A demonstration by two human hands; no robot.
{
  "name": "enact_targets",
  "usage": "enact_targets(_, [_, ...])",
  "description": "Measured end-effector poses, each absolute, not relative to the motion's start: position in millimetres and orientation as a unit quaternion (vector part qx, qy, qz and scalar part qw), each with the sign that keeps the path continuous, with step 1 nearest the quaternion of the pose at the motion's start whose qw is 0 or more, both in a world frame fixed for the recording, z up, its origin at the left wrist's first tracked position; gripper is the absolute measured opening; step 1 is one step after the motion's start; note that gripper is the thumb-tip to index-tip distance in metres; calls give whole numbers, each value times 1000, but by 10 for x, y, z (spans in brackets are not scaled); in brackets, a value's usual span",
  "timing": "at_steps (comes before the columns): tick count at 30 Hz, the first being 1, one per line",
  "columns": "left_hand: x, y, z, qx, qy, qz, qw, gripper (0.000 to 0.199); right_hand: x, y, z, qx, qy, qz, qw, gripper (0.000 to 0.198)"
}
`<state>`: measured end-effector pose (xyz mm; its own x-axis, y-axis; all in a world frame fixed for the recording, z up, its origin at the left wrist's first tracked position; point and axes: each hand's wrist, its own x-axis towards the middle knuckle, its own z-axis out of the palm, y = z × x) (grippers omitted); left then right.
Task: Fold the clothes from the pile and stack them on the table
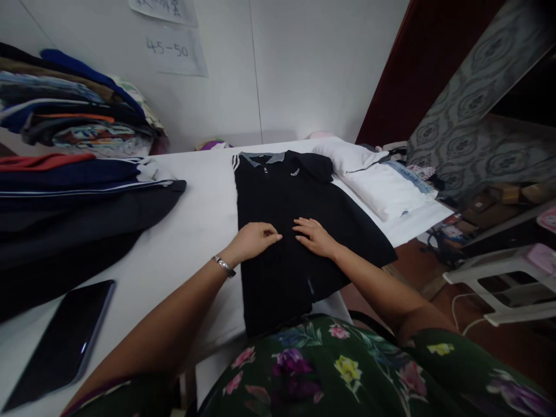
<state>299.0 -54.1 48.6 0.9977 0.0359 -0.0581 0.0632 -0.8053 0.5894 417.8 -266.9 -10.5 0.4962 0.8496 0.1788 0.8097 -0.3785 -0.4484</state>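
A black short-sleeved garment (278, 202) with a grey collar, a zip at the neck and white shoulder stripes lies spread on the white table. Its left side makes a nearly straight edge, and no sleeve shows there. My left hand (255, 240), wearing a metal bracelet on the wrist, is over the garment's middle. Its fingers are curled towards the thumb in a pinch; whether cloth is between them is hidden. To the right, my right hand (317, 236) rests flat on the black cloth, fingers stretched out and holding nothing.
Folded clothes (78, 110) are piled at the back left, with dark garments (87, 214) in front. A phone (65, 341) lies at the near left. White packed clothing (377, 182) sits at the table's right end. A white plastic stool (504, 284) stands beyond on the floor.
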Motion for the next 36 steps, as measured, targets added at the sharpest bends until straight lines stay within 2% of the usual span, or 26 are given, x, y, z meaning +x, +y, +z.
enact_targets(5, [2816, -793, 672, 952, -60, -172, 244, 33, 4132, -2781, -102, -785, -527, 10, 325, 34])
enact_targets(9, [2727, -978, 666, 960, -112, -196, 167, 42, 4045, -2850, -91, -763, -576, 32, 293, 32])
enact_targets(12, [2696, -1046, 640, 962, -132, -191, 144, 32, 4030, -2827, -88, -776, -570, 35, 267, 32])
enact_targets(14, [2692, -1051, 634, 957, -140, -197, 157, 20, 4040, -2793, -81, -783, -568, 34, 251, 31])
enact_targets(17, [2704, -1023, 623, 944, -151, -207, 209, 14, 4042, -2757, -67, -785, -572, 25, 236, 30])
enact_targets(20, [2728, -998, 580, 920, -148, -223, 286, 15, 4013, -2759, -66, -788, -569, 19, 236, 32])
enact_targets(22, [2749, -993, 545, 909, -130, -228, 324, 24, 3996, -2764, -68, -793, -558, 21, 244, 35])
enact_targets(25, [2796, -969, 507, 929, -74, -141, 333, 37, 4016, -2733, -36, -801, -533, 35, 272, 37])
enact_targets(28, [2862, -885, 443, 957, -13, 41, 288, 29, 4108, -2615, 63, -805, -506, 30, 309, 38])
enact_targets(30, [2911, -802, 352, 967, 20, 113, 229, 30, 4189, -2474, 155, -806, -499, 13, 317, 37])
enact_targets(33, [2974, -688, 163, 983, 63, 85, 151, 49, 4311, -2168, 285, -815, -498, -5, 297, 38])
enact_targets(36, [3005, -641, 13, 989, 75, 34, 126, 58, 4444, -1806, 352, -831, -489, -6, 265, 51])
